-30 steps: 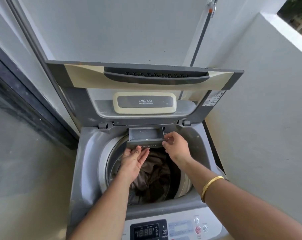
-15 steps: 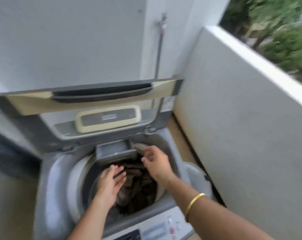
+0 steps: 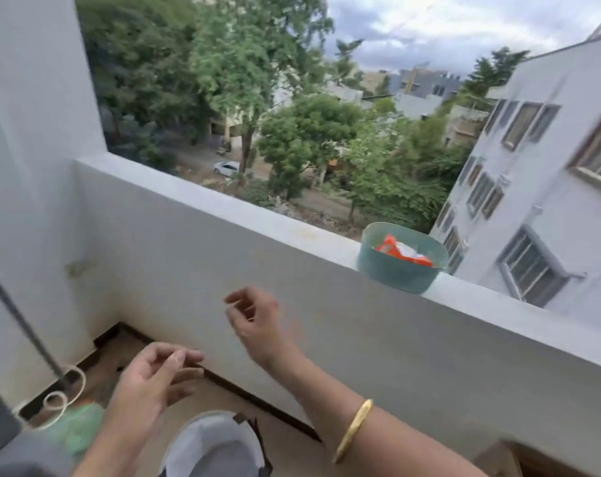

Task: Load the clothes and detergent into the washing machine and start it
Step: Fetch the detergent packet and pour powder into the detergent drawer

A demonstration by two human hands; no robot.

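A teal plastic basket stands on the balcony ledge at the right, holding an orange and white detergent packet. My right hand, with a gold bangle on the wrist, hovers in front of the parapet wall, fingers loosely curled and holding nothing, well left of and below the basket. My left hand is lower left, fingers apart and empty. Only a grey corner of the washing machine shows at the bottom left; its drum and clothes are out of view.
The white parapet wall runs across the view, with its ledge on top. A white-lined round bin stands on the floor below my hands. A white hose coil and something green lie at the lower left.
The view has swung right, from the open washing machine and its detergent drawer to the balcony wall and basket. Both hands have left the drawer and now hang free in the air.
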